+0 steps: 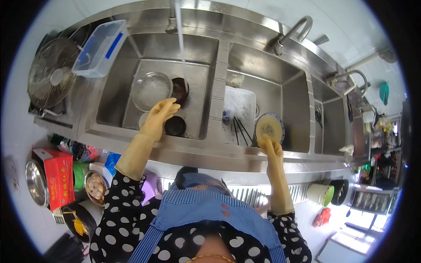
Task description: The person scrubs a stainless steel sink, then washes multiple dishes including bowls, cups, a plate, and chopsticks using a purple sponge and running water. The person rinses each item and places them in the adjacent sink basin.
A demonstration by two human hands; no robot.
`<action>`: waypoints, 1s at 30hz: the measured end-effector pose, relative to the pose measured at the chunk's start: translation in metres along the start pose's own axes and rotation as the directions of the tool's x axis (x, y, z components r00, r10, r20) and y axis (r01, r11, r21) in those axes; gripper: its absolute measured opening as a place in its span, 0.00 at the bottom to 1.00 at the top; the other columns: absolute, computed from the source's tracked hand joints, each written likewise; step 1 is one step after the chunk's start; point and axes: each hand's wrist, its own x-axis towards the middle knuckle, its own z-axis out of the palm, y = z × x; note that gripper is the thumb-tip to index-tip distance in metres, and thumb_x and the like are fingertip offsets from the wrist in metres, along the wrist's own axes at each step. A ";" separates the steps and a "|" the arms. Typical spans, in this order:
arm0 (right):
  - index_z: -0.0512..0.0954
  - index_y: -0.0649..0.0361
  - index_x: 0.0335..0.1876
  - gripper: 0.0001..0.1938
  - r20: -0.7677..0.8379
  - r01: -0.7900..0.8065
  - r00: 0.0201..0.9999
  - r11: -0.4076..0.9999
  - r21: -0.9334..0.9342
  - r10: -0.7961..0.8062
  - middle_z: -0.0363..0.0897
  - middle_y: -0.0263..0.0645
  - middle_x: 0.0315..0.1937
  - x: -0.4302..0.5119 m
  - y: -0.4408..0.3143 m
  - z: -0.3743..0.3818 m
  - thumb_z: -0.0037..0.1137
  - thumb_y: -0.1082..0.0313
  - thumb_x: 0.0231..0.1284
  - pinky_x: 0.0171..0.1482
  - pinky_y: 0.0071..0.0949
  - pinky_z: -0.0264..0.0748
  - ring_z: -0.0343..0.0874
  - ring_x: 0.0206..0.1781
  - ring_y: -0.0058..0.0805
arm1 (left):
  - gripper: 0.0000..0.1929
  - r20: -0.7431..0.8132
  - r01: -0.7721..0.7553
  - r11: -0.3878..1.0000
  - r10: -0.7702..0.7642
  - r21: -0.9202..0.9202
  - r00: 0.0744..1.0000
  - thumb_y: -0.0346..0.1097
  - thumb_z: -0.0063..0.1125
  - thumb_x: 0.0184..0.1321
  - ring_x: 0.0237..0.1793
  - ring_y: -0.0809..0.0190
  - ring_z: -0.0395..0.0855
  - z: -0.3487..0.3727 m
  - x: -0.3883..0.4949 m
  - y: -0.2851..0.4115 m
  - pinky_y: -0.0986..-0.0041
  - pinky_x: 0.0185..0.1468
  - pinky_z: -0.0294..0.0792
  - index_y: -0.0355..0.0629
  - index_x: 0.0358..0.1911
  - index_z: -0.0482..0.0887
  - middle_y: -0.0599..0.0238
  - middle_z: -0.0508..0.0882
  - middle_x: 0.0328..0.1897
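My left hand (166, 110), in a yellow rubber glove, hovers over the left basin with its fingers apart and nothing in them. Beneath and around it lie a metal bowl (152, 92), a dark reddish bowl (179, 88) under running water, and a small black bowl (175, 126). My right hand (270, 144), gloved too, grips the near rim of a blue-rimmed bowl (270, 125) in the middle basin; cloudy liquid shows in it. Left of that bowl is a white tub (251, 98) of suds with black chopsticks (241, 128) leaning in it.
A clear plastic box (100, 49) and a metal fan (54, 75) stand left of the left basin. Steel divider ridges (221, 85) separate the basins. Curved faucets (304, 24) rise along the back. A light-coloured cloth (235, 80) lies behind the tub. A red box (59, 179) and pans are below left.
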 end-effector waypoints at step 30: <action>0.72 0.78 0.65 0.32 -0.338 -0.660 0.749 0.687 -0.303 0.571 0.81 0.59 0.58 0.279 0.337 -0.217 0.70 0.65 0.58 0.62 0.35 0.77 0.82 0.62 0.42 | 0.49 0.110 -0.208 0.281 0.327 0.937 0.938 0.29 0.71 0.52 0.80 0.37 0.55 0.160 0.024 -0.041 0.58 0.81 0.52 0.35 0.77 0.55 0.38 0.55 0.82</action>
